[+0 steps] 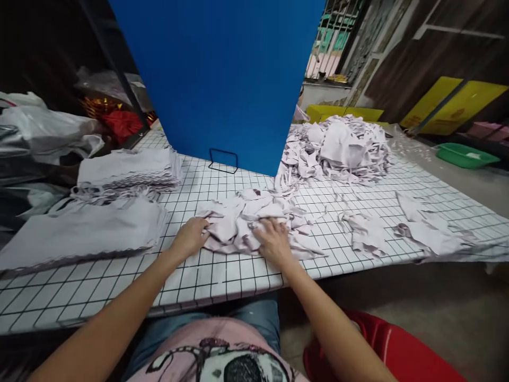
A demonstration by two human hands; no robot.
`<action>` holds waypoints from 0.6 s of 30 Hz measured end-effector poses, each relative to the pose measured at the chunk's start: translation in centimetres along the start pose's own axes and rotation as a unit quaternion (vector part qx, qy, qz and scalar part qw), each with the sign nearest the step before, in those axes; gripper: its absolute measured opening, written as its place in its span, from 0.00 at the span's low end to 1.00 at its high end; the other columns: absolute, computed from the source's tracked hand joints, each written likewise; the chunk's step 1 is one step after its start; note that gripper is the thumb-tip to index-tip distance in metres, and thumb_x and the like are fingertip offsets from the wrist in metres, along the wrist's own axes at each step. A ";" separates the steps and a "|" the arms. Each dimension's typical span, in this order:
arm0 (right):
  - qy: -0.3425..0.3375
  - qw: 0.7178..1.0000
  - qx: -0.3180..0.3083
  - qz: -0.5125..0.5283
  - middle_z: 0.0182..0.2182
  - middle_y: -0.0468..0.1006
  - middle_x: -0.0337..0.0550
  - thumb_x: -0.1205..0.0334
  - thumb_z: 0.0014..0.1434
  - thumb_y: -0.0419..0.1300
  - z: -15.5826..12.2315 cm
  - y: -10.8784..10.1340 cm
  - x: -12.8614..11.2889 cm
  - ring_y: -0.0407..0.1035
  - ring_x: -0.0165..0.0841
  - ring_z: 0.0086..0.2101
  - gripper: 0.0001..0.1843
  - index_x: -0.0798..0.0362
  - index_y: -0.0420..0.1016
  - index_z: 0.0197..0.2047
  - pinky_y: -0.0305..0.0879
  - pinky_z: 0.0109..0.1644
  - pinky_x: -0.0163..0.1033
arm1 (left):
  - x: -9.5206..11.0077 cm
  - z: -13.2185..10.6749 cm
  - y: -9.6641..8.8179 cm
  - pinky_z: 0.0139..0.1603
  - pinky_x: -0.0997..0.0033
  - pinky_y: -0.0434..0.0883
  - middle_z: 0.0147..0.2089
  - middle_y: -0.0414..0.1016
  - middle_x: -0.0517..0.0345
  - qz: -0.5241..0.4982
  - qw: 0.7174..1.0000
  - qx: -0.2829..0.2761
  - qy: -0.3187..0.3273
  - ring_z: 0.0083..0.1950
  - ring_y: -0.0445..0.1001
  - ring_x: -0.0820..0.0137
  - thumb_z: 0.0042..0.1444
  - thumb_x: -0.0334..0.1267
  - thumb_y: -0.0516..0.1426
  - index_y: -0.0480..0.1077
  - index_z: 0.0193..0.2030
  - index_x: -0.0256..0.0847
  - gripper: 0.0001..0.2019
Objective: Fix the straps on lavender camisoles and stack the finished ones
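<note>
A loose heap of pale lilac-white fabric pieces lies crumpled on the table in front of me. At its left edge my left hand is closed, thumb and fingers pinching the cloth. My right hand rests on the near right part of the heap, its fingers bent a little and apart over the fabric. The underside of that hand is hidden. To the left of the heap lie two neat stacks of flat cut fabric, a nearer stack and a farther stack.
A large blue panel rises behind the heap, with a black wire loop at its bottom. A big fabric pile stands at the back right. Scattered pieces lie on the checked tablecloth. A red stool stands below right.
</note>
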State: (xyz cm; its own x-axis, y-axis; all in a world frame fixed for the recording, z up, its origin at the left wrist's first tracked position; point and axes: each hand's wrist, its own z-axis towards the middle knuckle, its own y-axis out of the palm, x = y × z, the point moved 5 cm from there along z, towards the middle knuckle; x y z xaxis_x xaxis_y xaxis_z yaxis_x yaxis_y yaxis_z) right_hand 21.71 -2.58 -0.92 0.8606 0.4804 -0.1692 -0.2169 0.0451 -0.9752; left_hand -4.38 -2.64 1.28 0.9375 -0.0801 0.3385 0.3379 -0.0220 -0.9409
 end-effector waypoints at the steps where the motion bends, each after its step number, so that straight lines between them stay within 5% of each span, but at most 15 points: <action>1: 0.029 0.999 0.005 -0.025 0.66 0.59 0.45 0.61 0.60 0.57 0.8 -0.2 1.7 0.45 0.50 0.66 0.25 0.39 0.70 0.60 0.38 0.65 0.61 | -0.1 0.4 0.0 0.52 0.56 0.69 0.46 0.76 0.45 -0.012 1.000 0.006 -0.003 0.53 0.71 0.50 0.52 0.39 0.53 0.75 0.41 0.40 0.13; 5: 0.187 0.977 0.031 -0.102 0.66 0.58 0.50 0.67 0.62 0.51 3.4 -2.7 9.9 0.44 0.50 0.66 0.22 0.43 0.74 0.56 0.36 0.65 0.64 | 0.0 3.2 0.3 0.44 0.62 0.69 0.41 0.77 0.51 -0.072 0.997 -0.008 0.028 0.45 0.74 0.57 0.54 0.39 0.53 0.74 0.31 0.42 0.09; 8: 0.355 0.930 0.036 -0.090 0.64 0.59 0.58 0.68 0.62 0.50 3.4 -4.7 13.9 0.48 0.54 0.64 0.22 0.49 0.73 0.57 0.45 0.61 0.66 | 0.7 5.1 0.4 0.39 0.66 0.69 0.38 0.77 0.55 -0.116 0.991 -0.028 0.054 0.40 0.74 0.62 0.56 0.39 0.52 0.73 0.30 0.42 0.09; 10: 0.386 0.919 0.046 -0.072 0.64 0.59 0.58 0.66 0.61 0.52 3.3 -5.5 13.6 0.51 0.53 0.62 0.24 0.48 0.69 0.60 0.51 0.58 0.65 | 1.4 6.0 0.3 0.37 0.68 0.69 0.36 0.77 0.56 -0.147 0.987 -0.037 0.060 0.38 0.74 0.64 0.57 0.39 0.52 0.72 0.31 0.41 0.10; 13: 0.304 0.951 0.059 -0.027 0.65 0.58 0.53 0.58 0.60 0.56 3.7 -5.3 10.3 0.52 0.51 0.61 0.25 0.44 0.67 0.61 0.54 0.58 0.61 | 3.3 6.7 0.7 0.36 0.69 0.69 0.35 0.77 0.56 -0.187 0.979 -0.051 0.069 0.36 0.75 0.65 0.60 0.44 0.51 0.71 0.33 0.41 0.12; 18: 0.204 0.974 0.054 0.079 0.46 0.74 0.51 0.56 0.60 0.58 4.4 -5.1 6.3 0.61 0.46 0.52 0.10 0.53 0.74 0.37 0.58 0.54 0.52 | 8.4 7.1 3.1 0.44 0.64 0.70 0.45 0.75 0.49 -0.192 0.972 -0.058 0.120 0.45 0.73 0.60 0.53 0.51 0.60 0.72 0.39 0.39 0.17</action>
State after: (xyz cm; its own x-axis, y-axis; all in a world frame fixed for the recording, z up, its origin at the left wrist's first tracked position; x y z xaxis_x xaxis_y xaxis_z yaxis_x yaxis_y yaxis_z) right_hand 26.19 4.07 3.60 0.9195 0.1009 -0.3800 -0.3894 0.1010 -0.9155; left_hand 5.10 3.69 1.23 0.6940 -0.2733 0.6661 0.6340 -0.2064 -0.7453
